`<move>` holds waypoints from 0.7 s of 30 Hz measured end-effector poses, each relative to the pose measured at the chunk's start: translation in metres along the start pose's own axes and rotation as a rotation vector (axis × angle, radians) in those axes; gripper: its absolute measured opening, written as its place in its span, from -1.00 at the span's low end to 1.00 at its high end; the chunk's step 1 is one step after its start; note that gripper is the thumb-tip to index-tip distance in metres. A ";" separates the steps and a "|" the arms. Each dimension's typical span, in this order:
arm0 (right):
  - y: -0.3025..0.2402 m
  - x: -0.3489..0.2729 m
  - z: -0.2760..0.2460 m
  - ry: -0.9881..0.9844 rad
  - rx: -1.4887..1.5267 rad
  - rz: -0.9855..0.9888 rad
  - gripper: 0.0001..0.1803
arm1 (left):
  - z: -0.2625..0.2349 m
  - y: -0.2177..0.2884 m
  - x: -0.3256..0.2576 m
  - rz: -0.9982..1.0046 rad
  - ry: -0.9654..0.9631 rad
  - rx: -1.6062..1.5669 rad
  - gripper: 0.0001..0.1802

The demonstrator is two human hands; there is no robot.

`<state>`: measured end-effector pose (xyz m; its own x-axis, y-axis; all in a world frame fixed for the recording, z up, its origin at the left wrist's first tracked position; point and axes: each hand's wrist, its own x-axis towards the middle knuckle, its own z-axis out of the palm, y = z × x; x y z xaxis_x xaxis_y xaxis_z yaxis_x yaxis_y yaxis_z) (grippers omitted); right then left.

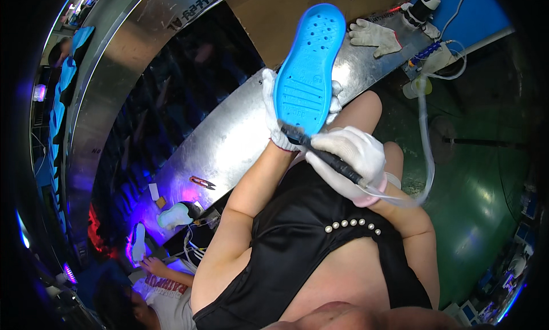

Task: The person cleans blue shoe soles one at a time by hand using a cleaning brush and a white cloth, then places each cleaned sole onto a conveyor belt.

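A bright blue shoe sole (309,73) stands heel toward me, its inner face with ridges and small holes turned up. My left hand (274,116), in a white glove, is closed around the sole from beneath, with fingertips showing along its right edge. A black-handled brush (336,164) is gripped in my right hand (357,153), also gloved in white. Its dark bristles are at the sole's heel edge; whether they touch it I cannot tell. From the handle's end a clear hose (426,141) loops up to the right.
On the metal bench (234,118) lie a spare white glove (374,37) and red-handled snips (202,183). A pale sole (138,241) lies under purple light near a co-worker's hand (153,266). A small yellowish container (417,88) stands at right.
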<state>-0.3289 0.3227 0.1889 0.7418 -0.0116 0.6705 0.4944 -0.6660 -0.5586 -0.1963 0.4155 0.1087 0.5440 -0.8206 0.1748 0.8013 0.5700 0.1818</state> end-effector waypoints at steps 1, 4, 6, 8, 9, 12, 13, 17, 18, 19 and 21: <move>-0.002 0.005 -0.005 -0.020 0.076 0.033 -0.79 | 0.005 0.004 0.000 -0.004 0.048 0.005 0.06; 0.013 0.017 -0.013 0.041 0.381 0.530 -0.83 | 0.019 0.015 -0.001 -0.109 0.153 -0.069 0.03; 0.028 0.012 -0.016 -0.097 0.322 0.237 -0.83 | 0.014 0.025 0.002 -0.196 0.199 0.135 -0.04; 0.021 0.013 -0.027 -0.367 -0.025 -0.168 -0.72 | 0.005 0.037 0.002 -0.376 -0.066 0.027 -0.04; 0.017 0.009 -0.025 -0.426 -0.147 -0.206 -0.68 | 0.002 0.043 0.004 -0.285 0.213 0.068 -0.12; 0.021 0.018 -0.020 -0.260 0.097 -0.119 -0.61 | 0.013 0.048 0.006 -0.385 0.282 0.291 -0.24; 0.025 0.017 -0.017 -0.269 0.067 -0.131 -0.62 | 0.023 0.050 0.010 -0.382 0.255 0.428 -0.28; 0.001 0.005 -0.024 -0.367 -0.129 -0.166 -0.68 | 0.045 0.052 0.008 -0.377 0.348 0.758 -0.43; 0.003 0.010 -0.026 -0.321 -0.097 -0.151 -0.67 | 0.039 0.056 0.011 -0.400 0.260 0.694 -0.44; 0.006 0.015 -0.029 -0.280 -0.061 -0.136 -0.66 | 0.035 0.061 0.013 -0.418 0.174 0.627 -0.45; 0.005 0.017 -0.031 -0.367 -0.103 -0.133 -0.71 | 0.030 0.066 0.010 -0.379 0.245 0.767 -0.52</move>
<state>-0.3277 0.2965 0.2127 0.7962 0.3347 0.5040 0.5628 -0.7153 -0.4142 -0.1459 0.4462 0.1518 0.3844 -0.8955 -0.2243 0.5987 0.0569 0.7990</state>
